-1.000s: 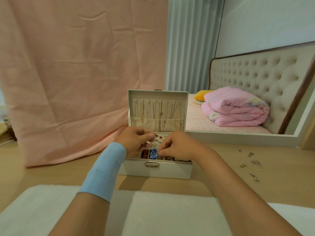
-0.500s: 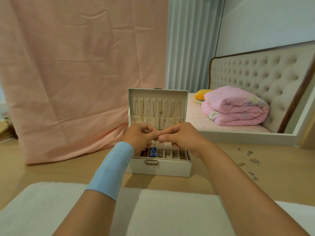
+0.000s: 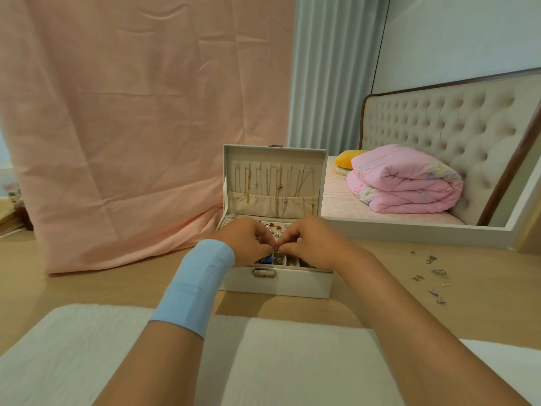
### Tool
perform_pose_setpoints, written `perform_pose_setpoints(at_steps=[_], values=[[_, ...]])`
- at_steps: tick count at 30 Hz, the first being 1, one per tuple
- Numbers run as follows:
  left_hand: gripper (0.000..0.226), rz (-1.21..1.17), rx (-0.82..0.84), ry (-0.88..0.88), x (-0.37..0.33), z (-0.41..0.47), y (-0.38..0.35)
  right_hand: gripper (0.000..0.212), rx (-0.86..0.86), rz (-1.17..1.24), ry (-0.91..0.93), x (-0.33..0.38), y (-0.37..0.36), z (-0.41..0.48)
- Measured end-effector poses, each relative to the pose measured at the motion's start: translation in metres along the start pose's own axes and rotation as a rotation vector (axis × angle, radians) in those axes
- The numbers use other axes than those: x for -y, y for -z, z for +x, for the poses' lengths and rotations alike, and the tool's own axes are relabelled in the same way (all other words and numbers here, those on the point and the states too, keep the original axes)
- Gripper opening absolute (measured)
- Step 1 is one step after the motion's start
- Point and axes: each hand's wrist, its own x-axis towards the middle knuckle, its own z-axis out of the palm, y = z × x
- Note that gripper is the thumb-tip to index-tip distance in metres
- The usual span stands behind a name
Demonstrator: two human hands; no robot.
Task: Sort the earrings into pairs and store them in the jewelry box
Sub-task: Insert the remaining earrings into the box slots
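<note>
A white fleecy mat [image 3: 292,361] lies nearest on the pale wooden tabletop [image 3: 58,288], and both forearms reach over it, the left one wearing a light blue wrist band [image 3: 196,285]. Beyond it, the left hand [image 3: 248,240] and right hand [image 3: 310,244] meet fingertip to fingertip, each narrowed to a pinch. They probably share one small earring or its backing, though the piece is too tiny to make out.

Half a second ago this joined pinch was raised in front of the lid. Now it has come down to just above the front compartments of the cream rectangular jewelry box [image 3: 287,282], which stands open on the table past the mat. That drop suggests the piece is about to be set into a slot rather than still being matched.

To the right, well apart from the box, a scatter of loose silver earrings [image 3: 430,276] lies unsorted on the wood, so plenty of the task remains.

Farther back, the box's upright lid [image 3: 275,177] shows thin necklaces hanging into a pocket. Behind it hangs a wrinkled pink cloth backdrop [image 3: 131,127], with a white-framed mirror [image 3: 409,230] to the right of it.
</note>
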Motion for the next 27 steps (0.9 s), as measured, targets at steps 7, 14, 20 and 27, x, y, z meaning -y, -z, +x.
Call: perform_pose_setpoints(at_steps=[7,14,20,27], values=[[0.016,0.013,0.002,-0.026,-0.001,-0.002,0.0,0.013,0.056,0.027,-0.003,0.0,0.0,-0.001],[0.023,0.025,0.015,-0.048,-0.002,-0.002,-0.002,0.008,0.047,-0.068,-0.053,-0.002,0.015,-0.007],[0.023,0.051,0.046,-0.059,-0.003,-0.003,-0.003,0.008,0.052,-0.131,-0.029,0.0,0.007,-0.004],[0.027,0.086,0.013,-0.044,-0.009,-0.001,-0.005,0.007,0.03,-0.05,-0.017,-0.005,0.011,-0.01]])
